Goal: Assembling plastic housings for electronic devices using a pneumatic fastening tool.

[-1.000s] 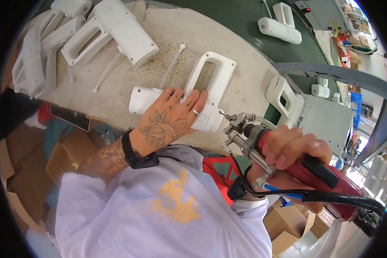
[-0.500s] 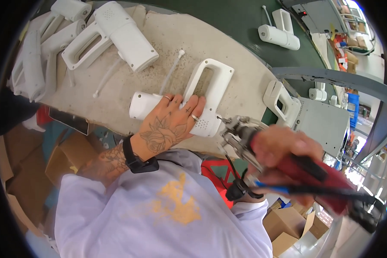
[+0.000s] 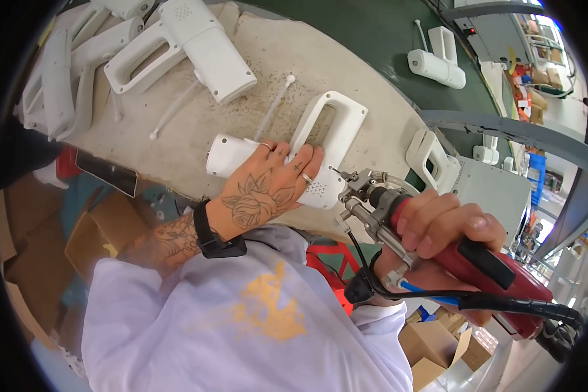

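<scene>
The left hand [image 3: 268,193] lies flat over the middle of the white moulded plastic housing with a loop handle [image 3: 326,140], hiding where its round barrel end joins the handle, and the red-handled powered screwdriver with a metal nose [image 3: 438,251] is lost in the dark rim at about four o'clock, its black cable with it. At ten to eleven o'clock the pile of similar white plastic housings [image 3: 78,78] is cut by the rim. The shelves and small coloured items [image 3: 536,85] at two o'clock are too small and bent to tell apart.

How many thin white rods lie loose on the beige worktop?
2: one rod just above the left hand, one rod left of it beside the big white housing. Others may hide under parts.
</scene>
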Action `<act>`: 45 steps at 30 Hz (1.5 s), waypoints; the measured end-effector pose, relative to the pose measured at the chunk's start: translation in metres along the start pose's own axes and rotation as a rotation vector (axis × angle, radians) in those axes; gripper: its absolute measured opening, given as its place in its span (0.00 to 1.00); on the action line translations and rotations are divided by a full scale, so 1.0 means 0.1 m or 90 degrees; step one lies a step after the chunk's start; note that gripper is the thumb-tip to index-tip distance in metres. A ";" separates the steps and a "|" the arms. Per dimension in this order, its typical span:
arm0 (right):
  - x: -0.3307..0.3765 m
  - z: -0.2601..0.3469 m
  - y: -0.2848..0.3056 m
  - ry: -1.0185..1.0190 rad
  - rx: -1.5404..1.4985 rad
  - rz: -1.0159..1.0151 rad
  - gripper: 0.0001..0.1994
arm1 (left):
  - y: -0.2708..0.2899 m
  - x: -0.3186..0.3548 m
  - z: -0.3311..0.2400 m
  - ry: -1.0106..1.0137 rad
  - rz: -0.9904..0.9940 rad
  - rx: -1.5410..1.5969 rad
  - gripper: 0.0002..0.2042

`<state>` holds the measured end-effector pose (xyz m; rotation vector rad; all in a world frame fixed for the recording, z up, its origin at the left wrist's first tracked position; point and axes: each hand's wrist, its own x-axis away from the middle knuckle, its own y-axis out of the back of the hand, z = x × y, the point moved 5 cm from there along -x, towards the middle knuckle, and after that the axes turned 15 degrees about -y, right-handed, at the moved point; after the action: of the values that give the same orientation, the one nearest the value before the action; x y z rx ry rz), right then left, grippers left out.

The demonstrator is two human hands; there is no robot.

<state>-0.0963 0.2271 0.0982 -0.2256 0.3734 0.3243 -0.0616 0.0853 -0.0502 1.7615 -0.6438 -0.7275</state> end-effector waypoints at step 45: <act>0.61 0.56 0.32 0.011 0.085 -0.207 0.57 | 0.62 -0.07 0.60 0.182 -0.180 0.509 0.34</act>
<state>-0.0359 0.2886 0.1203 -0.1545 0.3670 -0.0229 -0.1150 0.0353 -0.0037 2.6738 -0.5239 -0.3977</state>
